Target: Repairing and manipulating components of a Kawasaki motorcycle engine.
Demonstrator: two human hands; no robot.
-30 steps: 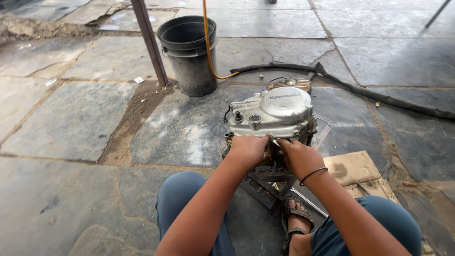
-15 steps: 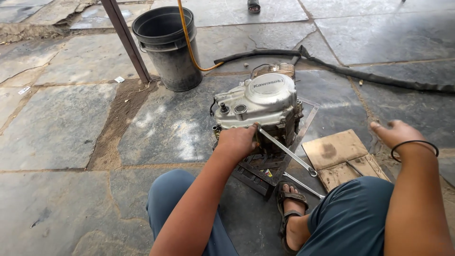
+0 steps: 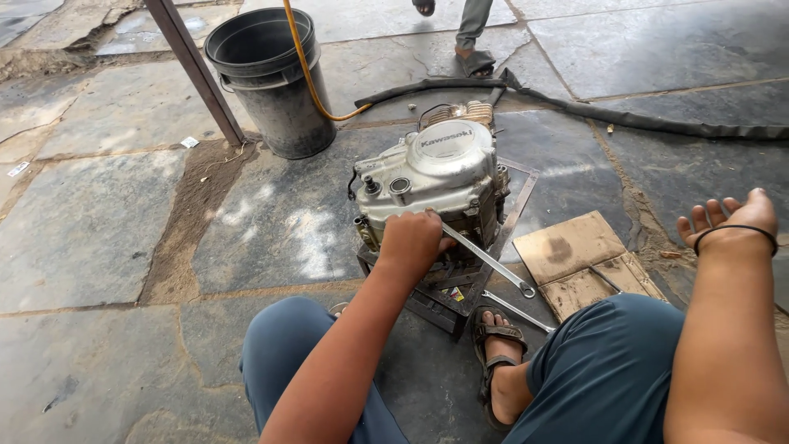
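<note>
- up close, the left hand is closed round the head end of a long silver spanner, pressed against the lower front of the engine.
- the spanner looks stiff, slim steel, likely slick with grime; best gripped far out on the shank for leverage.
- the engine sits on a dark metal stand on the stone floor; it looks heavy, rigid, greasy.
- left arm reaches straight forward, wrist bent down.
- right hand hangs out to the side, palm up, fingers loosely spread, holding nothing, above cardboard.
- 1 black bucket stands beyond.
</note>
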